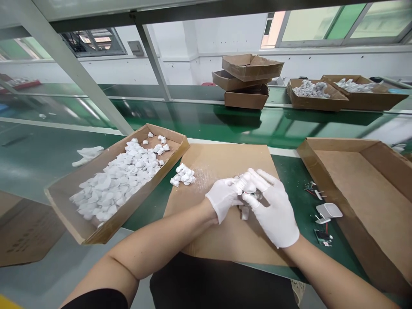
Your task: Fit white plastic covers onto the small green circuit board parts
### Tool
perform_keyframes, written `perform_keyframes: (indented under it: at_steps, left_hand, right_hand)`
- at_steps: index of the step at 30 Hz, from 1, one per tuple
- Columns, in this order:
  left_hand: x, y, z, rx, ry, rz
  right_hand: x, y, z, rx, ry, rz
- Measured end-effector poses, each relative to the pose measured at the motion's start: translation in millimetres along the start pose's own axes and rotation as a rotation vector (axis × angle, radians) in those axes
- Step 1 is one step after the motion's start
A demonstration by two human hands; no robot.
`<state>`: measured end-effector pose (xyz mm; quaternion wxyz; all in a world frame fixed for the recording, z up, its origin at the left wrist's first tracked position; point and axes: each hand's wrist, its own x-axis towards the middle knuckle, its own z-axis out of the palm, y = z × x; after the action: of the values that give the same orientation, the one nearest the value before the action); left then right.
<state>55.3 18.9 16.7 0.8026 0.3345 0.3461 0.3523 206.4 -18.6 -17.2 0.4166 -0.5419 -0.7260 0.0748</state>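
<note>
Workshop with a white wall (206,38) and windows (322,25); a green worktop (285,171) carries a flat cardboard sheet (231,159). Clock positions are read about the wearer's hands, with 12 o'clock straight ahead. At the centre, over the sheet, the white-gloved left hand (223,197) and right hand (275,210) meet, both grasping at a cluster of small white pieces (249,187); the left fingers bend in against it, the right thumb and fingers curve round it, and the exact contacts are partly hidden. Another white piece (244,213) shows just below the cluster, at 6 o'clock. Near 9 o'clock, a small pile (183,174) of similar pieces lies at the sheet's edge; beyond it, a long cardboard tray (175,165) holds many more. Between 9 and 10, past that tray, lies a white glove-like item (87,155). Between 3 and 4 lie a wired component (311,189) and a white plug housing (328,210); at 4, a circuit board (322,237). A larger cardboard tray (370,184) stands at 3. At 12 rises a stack of cardboard trays (247,101); between 1 and 2, two filled trays (328,104) hold whitish pieces
</note>
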Motion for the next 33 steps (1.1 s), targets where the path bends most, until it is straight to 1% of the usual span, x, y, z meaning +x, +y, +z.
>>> perform_keyframes:
  at_steps: [2,4,7,9,12,15,17,18,20,23,25,27,29,30,31,33]
  left_hand:
    - [1.0,2.6,-6.1,-0.028,-0.13,-0.072]
    - [1.4,4.1,-9.7,-0.043,-0.194,-0.067]
    - [-0.1,4.6,-8.3,0.015,-0.181,0.009]
    - [-1.9,3.9,-4.4,0.068,-0.16,0.016]
    - [-4.1,1.6,1.0,0.109,-0.088,0.04]
    - [-5.8,-0.7,3.4,0.095,-0.05,0.05]
    - [-6.4,-1.2,4.0,0.102,-0.028,0.037]
    - [-6.4,-1.4,4.1,0.114,-0.016,0.033]
    - [-5.4,-2.1,3.8,0.121,-0.022,0.028]
    - [-2.4,-4.7,3.1,0.04,-0.072,-0.003]
    - [-1.2,-6.9,3.3,-0.042,-0.039,-0.024]
    - [-1.4,-8.5,4.0,-0.066,0.016,-0.032]
    - [-2.5,-8.9,4.3,-0.02,0.027,-0.013]
    - [-3.0,-8.7,4.0,0.019,0.016,0.002]
    - [-3.2,-8.3,3.4,0.058,-0.007,0.018]
    - [-2.8,-7.2,1.7,0.098,-0.05,0.033]
  right_hand:
    - [2.0,4.5,-4.6,0.094,-0.005,0.099]
    - [3.1,6.9,-8.9,0.179,-0.046,0.19]
    - [4.0,6.0,-13.4,0.283,-0.137,0.296]
    - [4.6,3.4,-14.6,0.37,-0.173,0.343]
    - [4.9,-0.7,-14.8,0.457,-0.13,0.373]
    - [3.4,-2.3,-15.5,0.538,-0.082,0.385]
    - [1.9,-1.9,-16.8,0.576,-0.088,0.368]
    - [1.3,-1.4,-17.4,0.556,-0.097,0.346]
    - [1.3,-0.4,-18.0,0.433,-0.113,0.262]
    - [3.5,0.2,-16.1,0.165,-0.053,0.007]
    - [5.3,-0.2,-13.3,0.012,0.007,-0.157]
    - [6.0,-0.8,-10.6,-0.099,0.03,-0.239]
    - [5.7,-1.1,-9.4,-0.128,0.02,-0.233]
    - [5.3,-1.0,-9.7,-0.102,0.002,-0.206]
    - [4.9,-1.0,-10.7,-0.041,-0.029,-0.161]
    - [4.8,-1.2,-14.3,0.178,-0.149,-0.032]
